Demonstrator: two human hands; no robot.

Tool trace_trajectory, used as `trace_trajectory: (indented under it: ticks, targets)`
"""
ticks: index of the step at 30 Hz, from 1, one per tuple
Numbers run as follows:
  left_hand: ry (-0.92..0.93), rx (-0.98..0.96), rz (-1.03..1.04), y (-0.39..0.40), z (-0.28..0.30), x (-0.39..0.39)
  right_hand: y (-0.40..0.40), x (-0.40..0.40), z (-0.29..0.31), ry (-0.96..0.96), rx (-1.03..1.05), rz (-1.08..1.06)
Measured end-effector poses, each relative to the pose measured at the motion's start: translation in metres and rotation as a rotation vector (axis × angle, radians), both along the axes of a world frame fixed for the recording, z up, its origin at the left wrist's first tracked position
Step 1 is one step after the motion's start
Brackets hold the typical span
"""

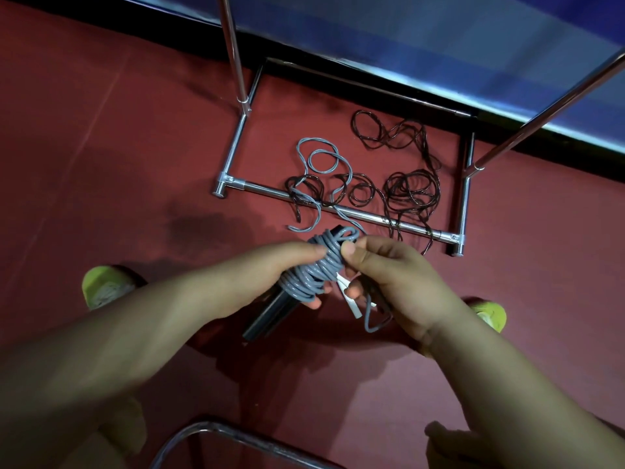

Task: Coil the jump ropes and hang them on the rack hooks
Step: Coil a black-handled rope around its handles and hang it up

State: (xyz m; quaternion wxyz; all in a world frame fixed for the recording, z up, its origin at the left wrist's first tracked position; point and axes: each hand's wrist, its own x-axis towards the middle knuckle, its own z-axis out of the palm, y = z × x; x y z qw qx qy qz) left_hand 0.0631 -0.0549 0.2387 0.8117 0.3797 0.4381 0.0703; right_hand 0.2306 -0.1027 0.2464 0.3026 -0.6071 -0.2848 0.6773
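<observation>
My left hand [270, 275] grips a grey jump rope [321, 265] wound in several turns around its black handles [270, 316]. At the top of that bundle my right hand [389, 282] pinches the grey cord, and a loose loop and a white tag hang below its fingers. The remaining grey cord [321, 160] trails in loops onto the red floor. A dark jump rope [409, 187] lies tangled on the floor across the chrome rack's base bar [365, 214]. No hooks are visible.
The chrome rack's uprights [233, 52] rise at left and right. A blue wall with a black skirting [439, 45] is behind. My yellow-green shoes [105, 286] stand on the red floor. A curved chrome tube [236, 434] is at the bottom.
</observation>
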Motion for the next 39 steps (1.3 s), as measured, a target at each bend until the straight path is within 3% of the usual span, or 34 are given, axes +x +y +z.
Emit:
trace_trajectory:
  ticks: [2,6,10,19,29,35,39]
  targets:
    - [0.024,-0.035,0.009,0.0,0.001,0.001,0.001,0.003,0.0,-0.044,0.024,0.026]
    - [0.143,0.094,0.029,0.0,-0.003,-0.001,0.003,0.006,0.0,-0.116,0.012,0.098]
    - [0.172,0.078,0.107,0.001,0.005,0.005,0.004,0.004,0.002,-0.103,-0.053,0.011]
    - [0.27,0.142,0.115,-0.001,-0.006,0.004,0.0,-0.006,-0.009,-0.352,0.036,0.055]
    - [0.256,0.387,0.069,0.013,-0.007,0.007,0.002,-0.007,-0.006,-0.206,0.111,-0.072]
    - [0.108,0.221,0.011,0.013,0.003,0.001,0.011,0.0,-0.006,-0.164,0.177,-0.121]
    - [0.108,0.198,0.052,0.011,0.011,0.004,0.01,0.002,-0.003,-0.096,0.141,-0.09]
